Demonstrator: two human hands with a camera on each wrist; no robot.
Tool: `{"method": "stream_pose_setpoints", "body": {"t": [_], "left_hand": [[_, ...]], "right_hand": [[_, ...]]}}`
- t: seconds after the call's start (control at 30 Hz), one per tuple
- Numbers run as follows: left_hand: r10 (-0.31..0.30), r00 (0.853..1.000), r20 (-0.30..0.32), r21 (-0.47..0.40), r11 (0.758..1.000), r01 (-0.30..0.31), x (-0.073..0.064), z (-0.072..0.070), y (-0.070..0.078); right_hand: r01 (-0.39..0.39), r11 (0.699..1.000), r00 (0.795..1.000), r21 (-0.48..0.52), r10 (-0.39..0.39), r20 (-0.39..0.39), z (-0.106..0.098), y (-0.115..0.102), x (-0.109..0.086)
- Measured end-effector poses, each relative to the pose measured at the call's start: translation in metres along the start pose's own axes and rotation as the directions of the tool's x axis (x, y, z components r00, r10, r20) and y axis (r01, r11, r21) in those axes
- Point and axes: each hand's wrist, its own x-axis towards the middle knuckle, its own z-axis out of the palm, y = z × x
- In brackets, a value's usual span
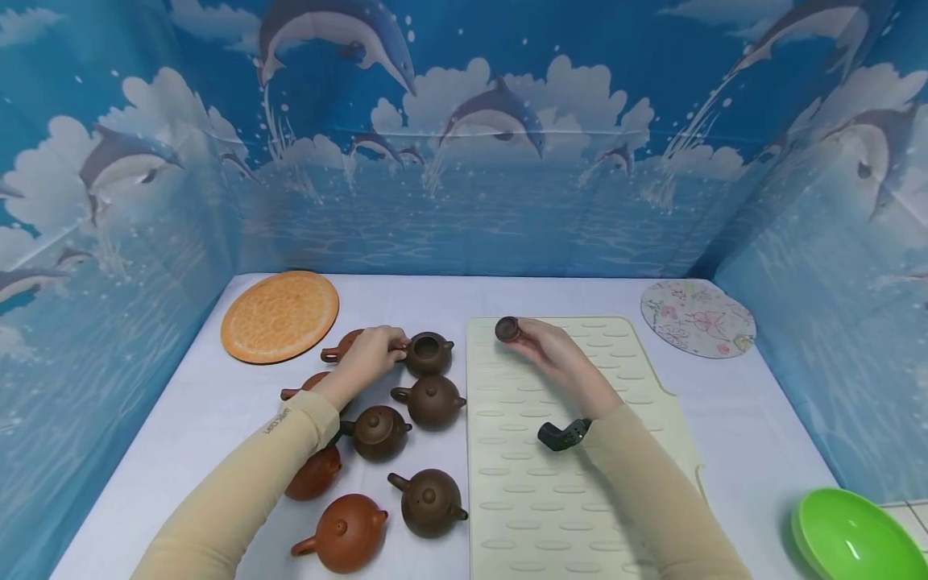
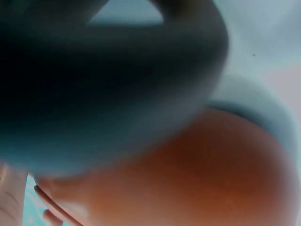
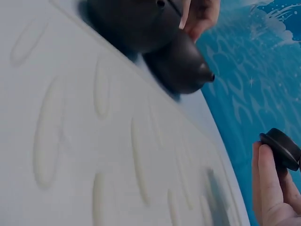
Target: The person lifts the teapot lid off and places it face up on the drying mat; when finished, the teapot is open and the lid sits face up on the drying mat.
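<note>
My left hand [image 1: 371, 354] reaches over the reddish teapots and pinches the handle side of a dark brown teapot [image 1: 428, 354], whose top is uncovered and shows a round opening. To its right, above the cream mat [image 1: 609, 354], my right hand [image 1: 549, 353] holds a small dark teapot lid [image 1: 507, 329] by its edge, its hollow underside showing. The right wrist view also has this lid [image 3: 281, 149] between fingers and thumb. A blurred dark teapot [image 2: 113, 94] fills much of the left wrist view, in front of a reddish teapot [image 2: 197, 174].
Lidded dark teapots [image 1: 433, 401] and reddish teapots [image 1: 348, 532] stand left of the mat, several close under my left arm. An orange round mat [image 1: 280, 316] lies back left, a patterned round mat [image 1: 698, 318] back right. A green bowl [image 1: 859, 536] stands front right.
</note>
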Motion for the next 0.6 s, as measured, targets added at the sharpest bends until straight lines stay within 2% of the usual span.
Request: {"method": "stream_pose_setpoints", "body": {"t": [0.17,0.27,0.37,0.5,0.53,0.6], "left_hand": [[0.005,1.000,-0.005,0.014,1.000,-0.005,-0.001,0.000,0.000],[0.001,1.000,-0.011,0.021,1.000,-0.001,-0.002,0.000,0.001],[0.008,1.000,-0.014,0.027,1.000,-0.008,-0.002,0.000,0.000],[0.009,1.000,-0.012,0.024,1.000,-0.009,-0.001,0.000,0.000],[0.005,1.000,-0.010,0.022,1.000,-0.005,-0.001,0.000,0.000],[0.001,1.000,-0.007,0.019,1.000,-0.001,-0.001,0.000,0.000]], "right_hand": [[-0.021,0.985,0.997,-0.170,0.008,-0.076,-0.011,0.007,0.001],[-0.042,0.956,0.996,-0.290,0.015,-0.093,-0.013,0.011,0.002],[-0.067,0.878,0.991,-0.473,0.004,-0.134,-0.011,0.013,0.001],[-0.076,0.745,0.984,-0.662,-0.051,-0.171,-0.006,0.013,-0.002],[-0.075,0.723,0.982,-0.687,-0.066,-0.176,-0.004,0.013,-0.002],[-0.067,0.701,0.980,-0.710,-0.088,-0.180,-0.002,0.014,-0.003]]}}
